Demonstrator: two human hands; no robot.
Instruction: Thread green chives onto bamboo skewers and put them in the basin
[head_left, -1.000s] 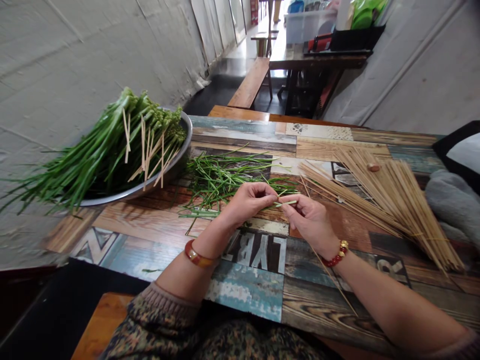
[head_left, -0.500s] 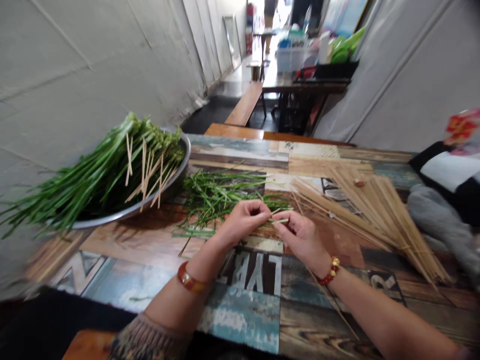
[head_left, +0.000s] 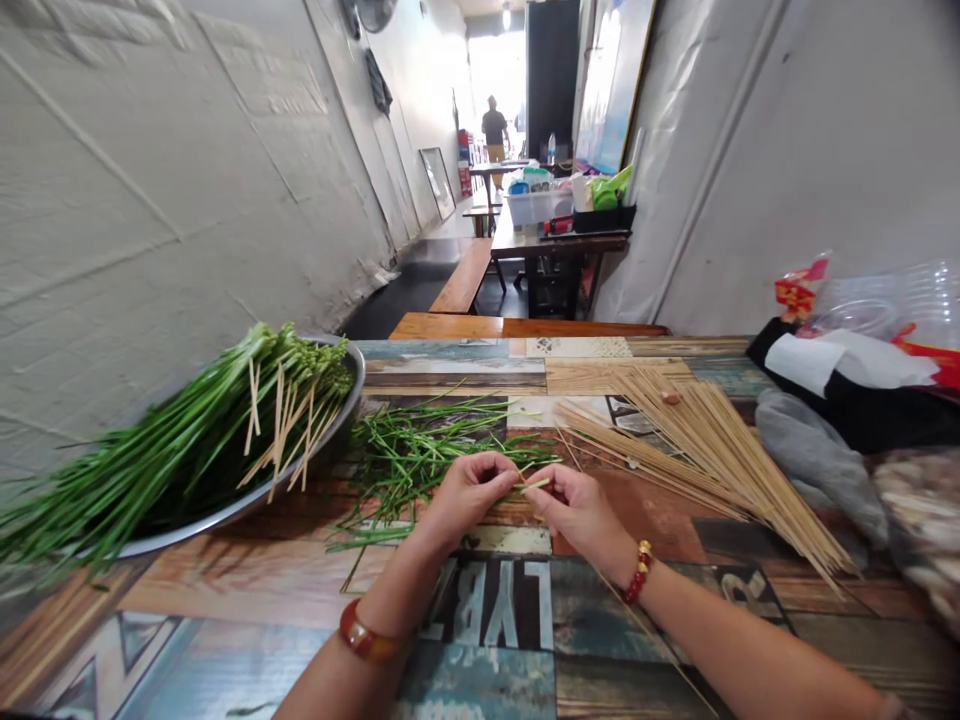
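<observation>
My left hand (head_left: 476,495) is closed in a pinch at the middle of the table, its fingertips meeting those of my right hand (head_left: 581,508). Between them is a short pale-green chive stem (head_left: 535,486). A thin bamboo skewer (head_left: 651,634) runs from the fingertips under my right hand, toward the lower right. My fingers partly hide where stem and skewer meet. Loose green chive stems (head_left: 420,440) lie just beyond my left hand. At the left, a metal basin (head_left: 357,385) holds a heap of flowering chives (head_left: 172,430), with several skewers (head_left: 279,425) lying on top.
A fanned bundle of bamboo skewers (head_left: 720,450) lies on the patterned table (head_left: 495,680) at the right. Beyond it are a grey plastic bag (head_left: 821,470) and clear plastic packaging (head_left: 885,300). A bench (head_left: 461,275), another table (head_left: 559,243) and a distant person (head_left: 494,128) appear ahead.
The camera view has tilted up, so more of the room and the right-hand bags show. Both hands stay together, pinching at the same place over the table.
</observation>
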